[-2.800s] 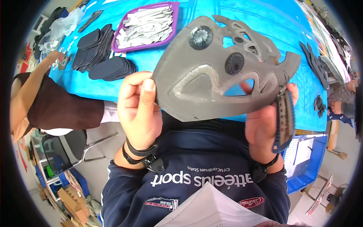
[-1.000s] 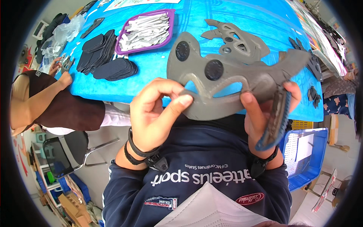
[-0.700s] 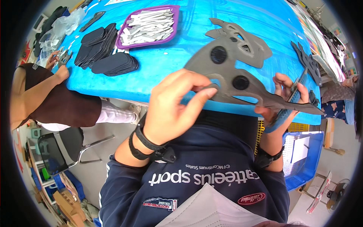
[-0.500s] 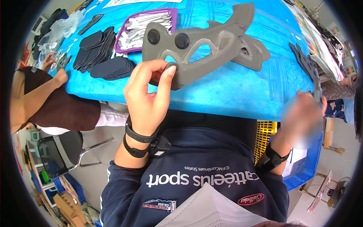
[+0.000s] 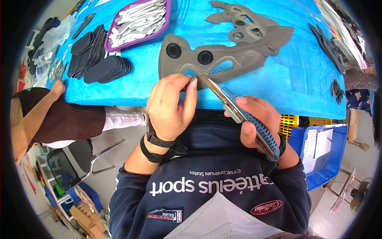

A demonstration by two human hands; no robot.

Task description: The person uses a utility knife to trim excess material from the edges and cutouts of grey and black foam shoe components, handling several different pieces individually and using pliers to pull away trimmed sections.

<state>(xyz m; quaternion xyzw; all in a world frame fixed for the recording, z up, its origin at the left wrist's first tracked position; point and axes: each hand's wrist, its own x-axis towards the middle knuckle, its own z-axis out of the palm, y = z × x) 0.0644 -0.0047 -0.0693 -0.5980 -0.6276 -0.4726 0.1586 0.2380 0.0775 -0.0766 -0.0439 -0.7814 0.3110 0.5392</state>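
A grey cut-out shoe-upper piece [image 5: 223,55] with two black round eyelets lies on the blue table [image 5: 278,91] near its front edge. My left hand [image 5: 172,105] pinches the piece's near edge between thumb and fingers. My right hand [image 5: 256,121] grips a blue-handled utility knife [image 5: 242,115], its blade tip touching the piece right beside my left fingertips. A second grey cut-out piece [image 5: 242,24] lies just behind the first.
A purple tray [image 5: 169,16] of pale strips sits at the back left, with stacks of black pieces [image 5: 97,59] beside it. Another person's arm [image 5: 43,107] reaches to the table at left. Dark parts [image 5: 328,40] lie at right; a blue crate [image 5: 322,155] stands below.
The grey piece, held up in both hands earlier, now lies on the table. My right hand has brought the knife's tip to its edge, and my left hand pins it.
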